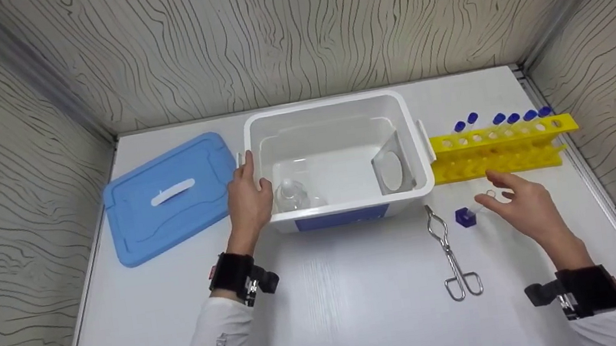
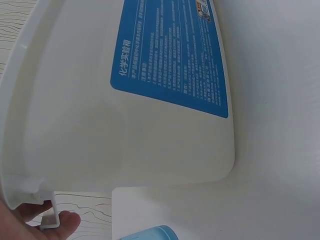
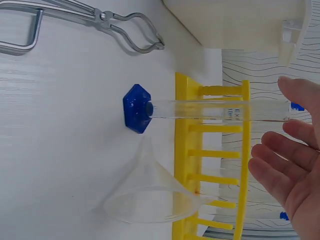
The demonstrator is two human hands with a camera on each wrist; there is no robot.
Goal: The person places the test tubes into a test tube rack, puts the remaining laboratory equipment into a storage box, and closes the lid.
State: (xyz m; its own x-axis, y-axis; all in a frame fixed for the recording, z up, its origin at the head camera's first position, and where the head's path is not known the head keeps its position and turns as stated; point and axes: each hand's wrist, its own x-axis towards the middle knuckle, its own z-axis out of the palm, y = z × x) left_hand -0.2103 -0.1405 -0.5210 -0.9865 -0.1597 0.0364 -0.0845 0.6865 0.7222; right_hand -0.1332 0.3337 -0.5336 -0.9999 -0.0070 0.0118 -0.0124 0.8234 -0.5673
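Observation:
My left hand (image 1: 249,201) holds the left rim of a white storage box (image 1: 342,209), thumb toward the inside. In the left wrist view, fingers (image 2: 67,225) hook about the box's side clip (image 2: 52,217). Over on the right, my right hand (image 1: 530,209) has its thumb and fingers spread around the top of a small graduated cylinder (image 3: 200,109), apart from the glass. The cylinder stands upright on its blue hexagonal base (image 1: 465,217). A clear funnel (image 3: 150,200) lies beside it, hidden behind the hand in the head view.
Metal crucible tongs (image 1: 450,258) lie before the box's right corner. Behind the cylinder stands a yellow test tube rack (image 1: 493,135) with several blue-capped tubes. A gauze mat (image 1: 390,171) and a clear glass vessel (image 1: 290,196) are inside the box. A blue lid (image 1: 171,215) lies left.

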